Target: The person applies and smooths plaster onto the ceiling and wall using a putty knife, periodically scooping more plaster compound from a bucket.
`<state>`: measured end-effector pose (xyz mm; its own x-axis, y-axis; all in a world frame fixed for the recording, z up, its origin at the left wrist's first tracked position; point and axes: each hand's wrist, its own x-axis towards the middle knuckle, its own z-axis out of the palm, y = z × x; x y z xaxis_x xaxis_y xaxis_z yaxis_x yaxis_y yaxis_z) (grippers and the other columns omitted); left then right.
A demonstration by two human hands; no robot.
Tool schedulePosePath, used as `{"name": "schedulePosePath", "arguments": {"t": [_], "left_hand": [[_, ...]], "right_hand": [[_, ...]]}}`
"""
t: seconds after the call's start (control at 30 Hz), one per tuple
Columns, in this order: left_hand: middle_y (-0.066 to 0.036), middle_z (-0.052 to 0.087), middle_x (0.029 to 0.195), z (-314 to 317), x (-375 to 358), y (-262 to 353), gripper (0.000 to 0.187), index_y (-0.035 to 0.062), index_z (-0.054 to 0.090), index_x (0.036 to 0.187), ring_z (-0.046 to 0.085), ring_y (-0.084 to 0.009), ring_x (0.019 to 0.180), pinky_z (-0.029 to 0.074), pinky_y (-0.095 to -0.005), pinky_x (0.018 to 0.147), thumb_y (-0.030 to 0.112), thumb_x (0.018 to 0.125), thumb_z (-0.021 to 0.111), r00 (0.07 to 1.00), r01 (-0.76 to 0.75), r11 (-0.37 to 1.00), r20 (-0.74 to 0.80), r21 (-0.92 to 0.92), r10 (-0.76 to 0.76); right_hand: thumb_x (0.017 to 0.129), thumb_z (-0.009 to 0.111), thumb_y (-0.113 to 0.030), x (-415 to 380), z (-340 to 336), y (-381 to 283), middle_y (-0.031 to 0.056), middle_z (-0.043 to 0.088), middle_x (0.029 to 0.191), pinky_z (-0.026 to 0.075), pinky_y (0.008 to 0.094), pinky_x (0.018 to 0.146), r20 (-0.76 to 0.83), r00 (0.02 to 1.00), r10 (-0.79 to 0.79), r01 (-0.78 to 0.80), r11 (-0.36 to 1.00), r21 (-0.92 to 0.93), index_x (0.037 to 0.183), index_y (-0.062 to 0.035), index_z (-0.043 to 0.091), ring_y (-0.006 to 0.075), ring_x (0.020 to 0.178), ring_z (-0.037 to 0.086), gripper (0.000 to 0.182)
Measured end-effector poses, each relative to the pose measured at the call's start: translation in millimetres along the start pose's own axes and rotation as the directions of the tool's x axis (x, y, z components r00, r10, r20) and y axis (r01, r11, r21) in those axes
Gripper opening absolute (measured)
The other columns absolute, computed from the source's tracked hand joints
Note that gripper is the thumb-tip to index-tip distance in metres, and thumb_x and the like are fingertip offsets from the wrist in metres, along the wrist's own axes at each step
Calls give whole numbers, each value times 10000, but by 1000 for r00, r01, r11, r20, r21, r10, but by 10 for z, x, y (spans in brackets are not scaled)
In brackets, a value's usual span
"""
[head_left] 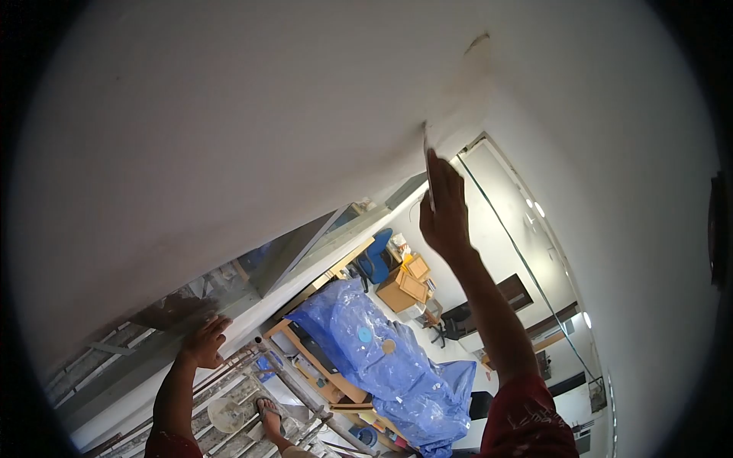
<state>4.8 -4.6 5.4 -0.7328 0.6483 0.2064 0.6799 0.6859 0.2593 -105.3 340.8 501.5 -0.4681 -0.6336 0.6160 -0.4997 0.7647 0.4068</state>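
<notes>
Item one, at two o'clock: our right hand (pixel 447 202), arm stretched up, fingers and thumb clamped on a thin blade (pixel 426 141), which we see almost edge-on, so its full shape cannot be told. The blade stands between one and two o'clock, its tip at the white wall (pixel 229 137), apparently touching. Item two, at one o'clock: a brownish mark (pixel 478 43) on the pale surface, beyond the tip. Item three, at eight o'clock: our left hand (pixel 204 343), bare, fingers loosely apart, close by the sill (pixel 244 301); whether it bears on it we cannot tell. Item four, at seven o'clock: a sandalled foot (pixel 269 418) on slatted planks, just beside a pale tub (pixel 227 414). Item five, at six o'clock, well below: a spattered blue sheet (pixel 382 359) draped over furniture, with a blue chair (pixel 374 258) and cartons (pixel 402 291) nearer the centre. Hazards, in our judgement: a twist of the right wrist could dig the blade's corner into the wall; a slackened grip could drop it toward the planks; overreaching, with the left hand poorly braced, could cost us balance; a careless step could tip the tub.
</notes>
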Motion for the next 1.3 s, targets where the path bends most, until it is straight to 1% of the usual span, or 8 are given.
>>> {"name": "schedulePosePath", "arguments": {"t": [0.27,0.5,0.6,0.73,0.9,1.07,1.13,1.3], "left_hand": [[-164,404,1516,-47,-17,31,401,-17,690,943,275,-283,1478,188,-415,1243,270,663,679,998,7,999,-59,39,-4],[-163,406,1510,-90,-26,35,422,-21,700,963,294,-290,1467,205,-419,1237,291,679,685,999,-5,1000,-51,26,6],[-164,405,1504,-46,-33,12,431,-27,707,975,290,-291,1465,222,-432,1229,293,687,678,998,-16,999,-60,45,19],[-175,397,1510,-52,-53,33,498,-50,693,1017,285,-292,1470,197,-411,1243,310,672,709,999,-15,999,-52,52,18],[-179,394,1509,-32,-29,14,495,-56,694,1007,279,-294,1470,194,-413,1245,293,656,709,999,-13,1000,-48,17,14],[-172,402,1503,-81,-41,33,500,-55,695,1001,280,-295,1469,201,-414,1241,290,640,719,998,-19,998,-51,55,22],[-171,406,1500,-63,-30,33,494,-50,697,996,282,-294,1467,200,-415,1240,297,645,722,998,-18,1000,-60,21,19],[-167,412,1493,-68,-53,10,488,-39,698,1004,284,-286,1467,194,-410,1240,324,679,723,998,-30,998,-62,51,33]], "right_hand": [[840,487,-114,581,71,754,195,615,1073,503,368,833,-89,711,698,-573,647,503,1288,97,467,279,949,607,495],[859,457,-115,1094,-285,349,196,642,898,516,323,540,-1,742,671,-532,589,608,1134,158,506,242,630,634,391],[863,491,-83,1119,-391,155,70,553,798,478,312,633,58,792,607,-464,539,703,995,17,544,153,715,553,174],[870,515,-94,1081,-719,-650,16,518,789,405,258,542,20,782,622,-370,439,819,961,-20,553,105,624,460,124],[879,509,-104,1048,-1222,-1492,14,502,759,410,288,694,16,805,593,-402,524,751,918,-7,574,101,718,457,123],[933,527,-31,586,-1292,-1739,86,610,1275,542,348,830,-214,961,177,-93,931,353,1216,-35,573,181,997,655,286],[915,556,8,216,-1349,-1689,86,593,1304,550,319,840,-11,949,316,-262,805,533,1193,-33,602,185,1034,653,284],[924,560,-34,-85,-677,-980,85,607,1198,503,292,855,-102,795,598,-369,611,701,1242,27,562,156,1036,604,324]]}}
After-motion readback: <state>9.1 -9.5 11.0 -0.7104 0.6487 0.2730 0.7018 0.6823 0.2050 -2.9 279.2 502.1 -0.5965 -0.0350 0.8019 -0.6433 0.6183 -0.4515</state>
